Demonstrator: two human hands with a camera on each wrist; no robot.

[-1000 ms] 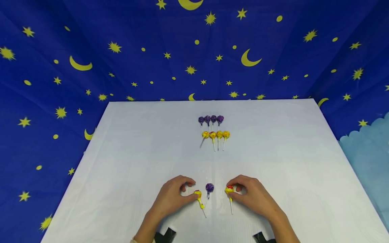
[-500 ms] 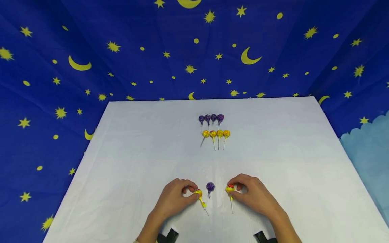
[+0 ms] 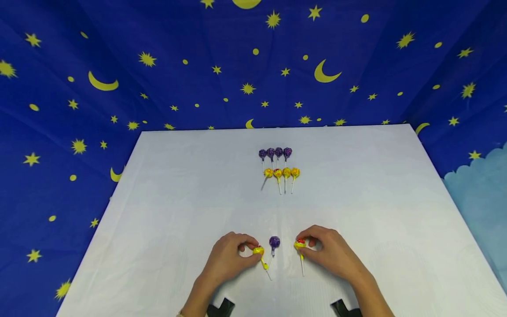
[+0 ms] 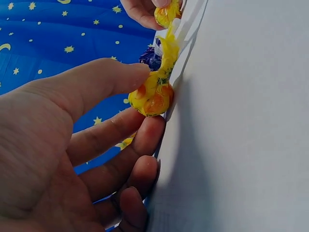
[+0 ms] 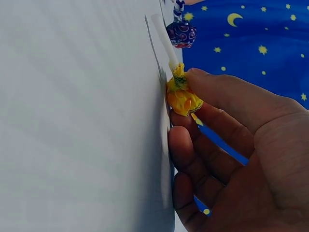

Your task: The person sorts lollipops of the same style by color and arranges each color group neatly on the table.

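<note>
My left hand (image 3: 229, 257) pinches the head of a yellow lollipop (image 4: 153, 99) between thumb and fingers, its white stick slanting toward the near right. On the other side, my right hand (image 3: 332, 253) grips a second yellow lollipop (image 5: 184, 99), with a red patch on its wrapper, by the head; its stick points toward the near edge. Between the two hands a purple lollipop (image 3: 274, 242) lies on the white table (image 3: 178, 189), untouched. The lower end of its stick comes close to the left yellow lollipop; whether they touch I cannot tell.
Farther back on the table lies a row of several purple lollipops (image 3: 279, 152), heads away from me. Just in front of it is a row of several yellow lollipops (image 3: 287, 172). A blue cloth (image 3: 222, 44) with yellow stars and moons hangs behind the table and at its sides.
One second ago the left forefinger stood apart from the yellow lollipop; now finger and thumb pinch its head. The right hand keeps its hold, almost unmoved. The view has shifted slightly.
</note>
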